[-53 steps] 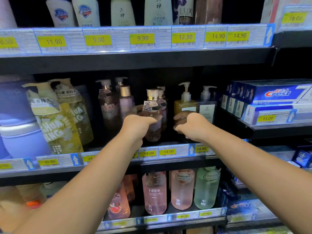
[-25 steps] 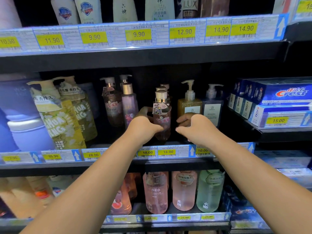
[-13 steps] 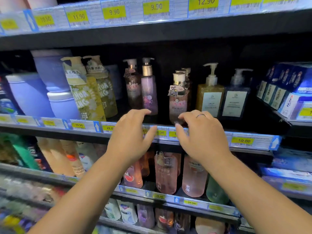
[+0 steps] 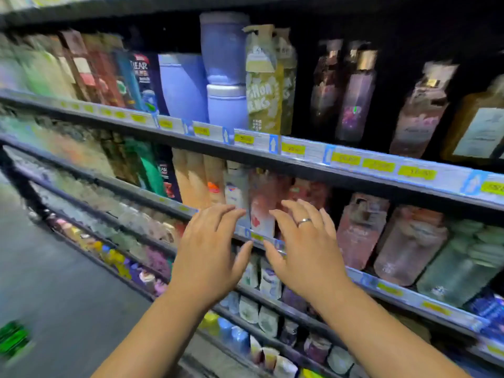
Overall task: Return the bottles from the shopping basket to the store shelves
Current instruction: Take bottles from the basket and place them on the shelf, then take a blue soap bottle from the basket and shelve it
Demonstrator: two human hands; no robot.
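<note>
Both my hands hang in front of the store shelves with fingers spread and nothing in them. My left hand and my right hand are side by side at the height of the lower shelf's price rail. The pink pump bottle with a paper tag stands upright on the shelf above, up and to the right of my hands, beside a purple bottle. The picture is blurred by motion. No basket shows.
The upper shelf holds lilac tubs, a yellow-green pump bottle and an amber bottle. Pink and green bottles fill the shelf below. Grey aisle floor lies to the left, with something green low down.
My hands let go of the pink tagged bottle on the shelf and drew back and down, fingers opening. My view swung left and downward.
</note>
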